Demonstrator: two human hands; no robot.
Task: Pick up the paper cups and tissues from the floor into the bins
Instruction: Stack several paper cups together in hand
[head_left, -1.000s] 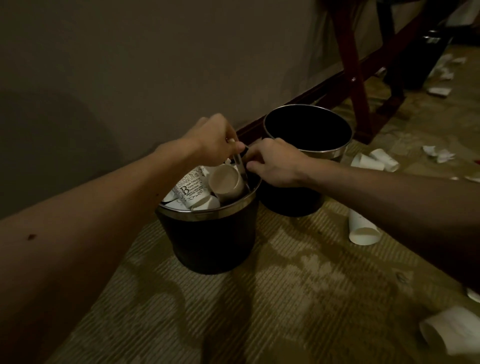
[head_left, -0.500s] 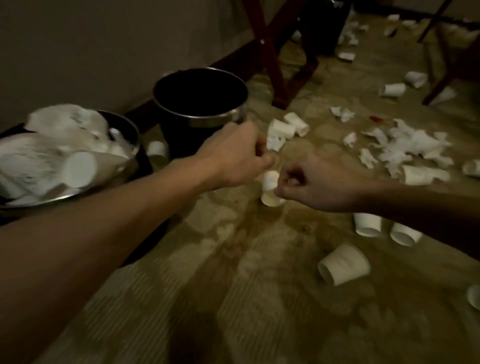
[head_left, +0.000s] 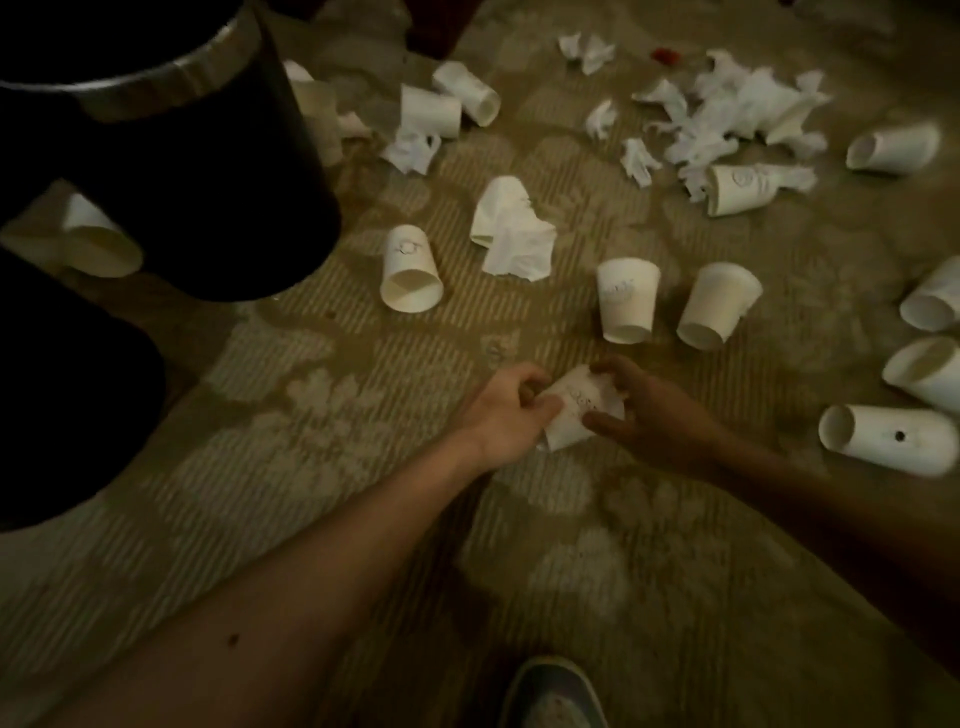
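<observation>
A white paper cup (head_left: 576, 410) lies on the patterned carpet between my two hands. My left hand (head_left: 506, 413) curls its fingers round the cup's left side, and my right hand (head_left: 639, 410) grips its right side. Several more paper cups lie around, among them one (head_left: 410, 270) by the bin, two (head_left: 626, 301) (head_left: 714, 306) just beyond my hands, and one (head_left: 888, 439) at the right. A crumpled tissue (head_left: 514, 234) lies mid-floor and a heap of torn tissues (head_left: 727, 114) lies further back. A black bin with a metal rim (head_left: 171, 78) stands at upper left.
A second dark bin (head_left: 67, 395) fills the left edge, its top out of view. A cup (head_left: 101, 244) lies between the two bins. My shoe (head_left: 553, 696) shows at the bottom edge. A small red scrap (head_left: 665, 54) lies near the tissues.
My view swung from the bins down to the littered carpet. Both hands left the full bin, moved right with fingers curled and now hold a cup on the floor.
</observation>
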